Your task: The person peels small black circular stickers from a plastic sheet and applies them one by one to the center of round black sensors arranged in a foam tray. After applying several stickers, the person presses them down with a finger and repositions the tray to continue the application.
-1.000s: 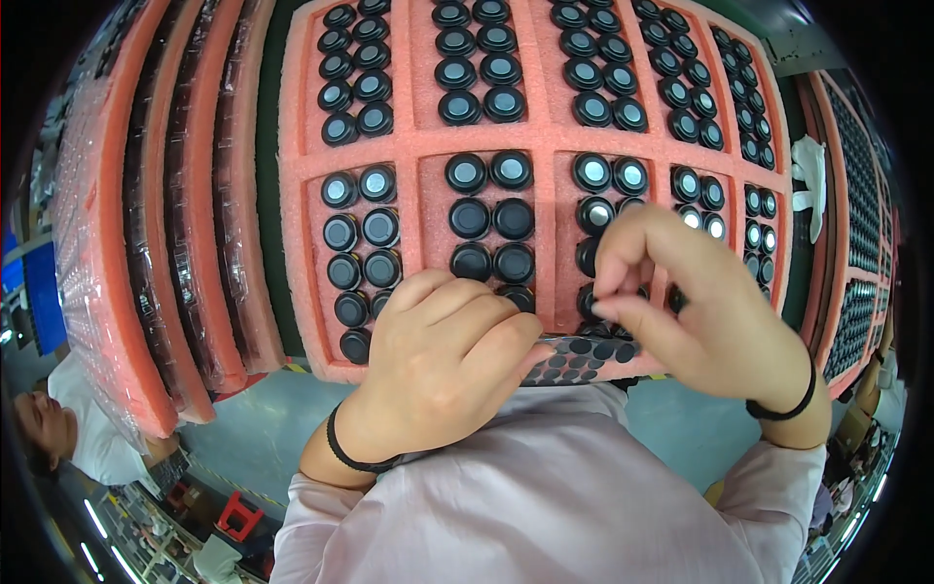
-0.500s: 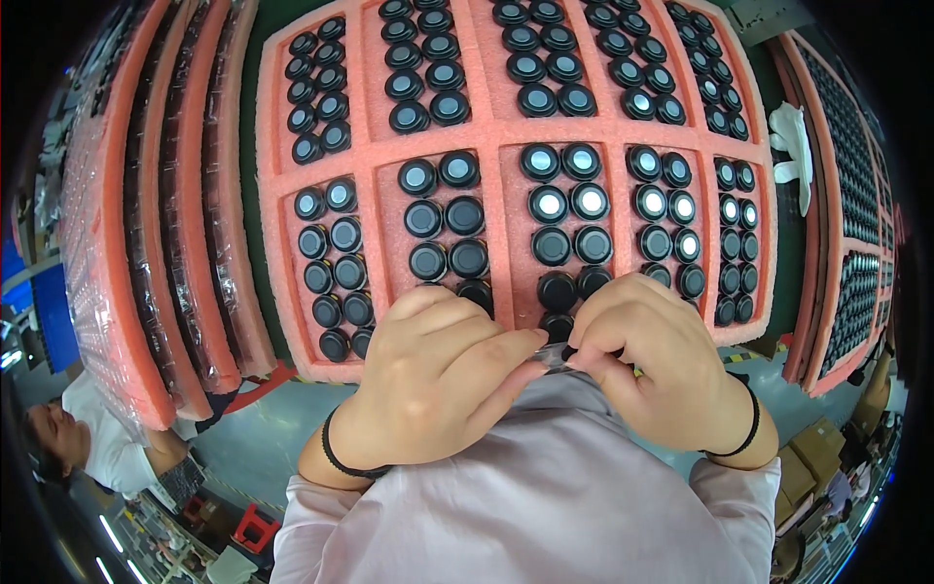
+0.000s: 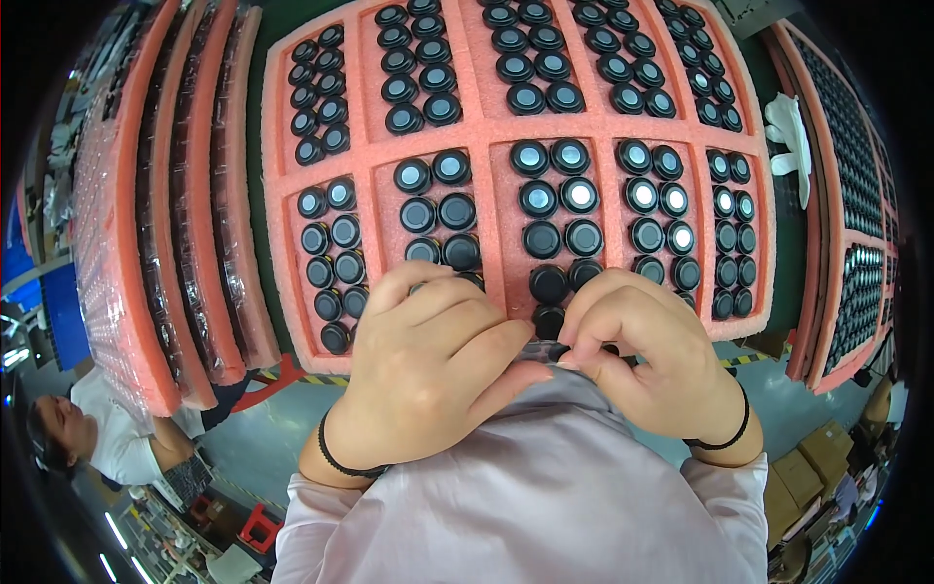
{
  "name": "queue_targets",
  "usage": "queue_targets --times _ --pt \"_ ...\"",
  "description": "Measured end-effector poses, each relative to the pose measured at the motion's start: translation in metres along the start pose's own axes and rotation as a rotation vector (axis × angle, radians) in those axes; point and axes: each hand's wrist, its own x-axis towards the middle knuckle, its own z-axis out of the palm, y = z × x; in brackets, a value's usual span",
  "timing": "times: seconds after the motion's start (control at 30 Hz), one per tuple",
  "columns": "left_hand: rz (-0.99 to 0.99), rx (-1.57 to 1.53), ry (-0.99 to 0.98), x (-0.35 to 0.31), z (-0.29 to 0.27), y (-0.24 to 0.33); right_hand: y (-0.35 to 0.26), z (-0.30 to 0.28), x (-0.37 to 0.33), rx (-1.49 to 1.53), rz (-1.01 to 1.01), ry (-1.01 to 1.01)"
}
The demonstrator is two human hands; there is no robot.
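Note:
Both of my hands meet close to my body, over the near edge of a pink foam tray [image 3: 277, 219]. My right hand [image 3: 647, 355] pinches a small black part [image 3: 558, 351] between thumb and forefinger. Thumb and fingers of my left hand [image 3: 423, 375] are closed beside it, at a greyish, partly see-through bit; what they hold is mostly hidden. Just beyond the fingertips, black round lens-like pieces [image 3: 548, 283] stand in pairs in the tray's middle compartment. Some have bright, shiny centres [image 3: 580, 195], others dark matt tops. My hands cover several pieces in the near row.
Film-wrapped pink foam trays [image 3: 199, 243] stand stacked on the left. Another filled tray [image 3: 844, 195] is at the right, with a white glove [image 3: 788, 136] beside it. A person in white [image 3: 122, 428] is at the lower left. Cardboard boxes [image 3: 803, 477] sit at the lower right.
The view has shifted slightly. My left thumb and forefinger have parted a little, showing more of the greyish bit. My right hand keeps its pinch.

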Motion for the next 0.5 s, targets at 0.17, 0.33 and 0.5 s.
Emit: queue_targets --times 0.17,0.33,0.5 --pt "0.038 0.012 0.031 -0.003 0.009 0.002 -0.002 0.000 0.000 -0.081 -0.094 0.023" --pt "0.080 0.054 0.069 -0.001 0.013 0.004 0.000 0.001 -0.001 -0.200 -0.160 0.021" --pt "0.117 0.075 0.062 -0.001 0.015 0.005 0.000 0.001 -0.003 -0.231 -0.174 0.019"
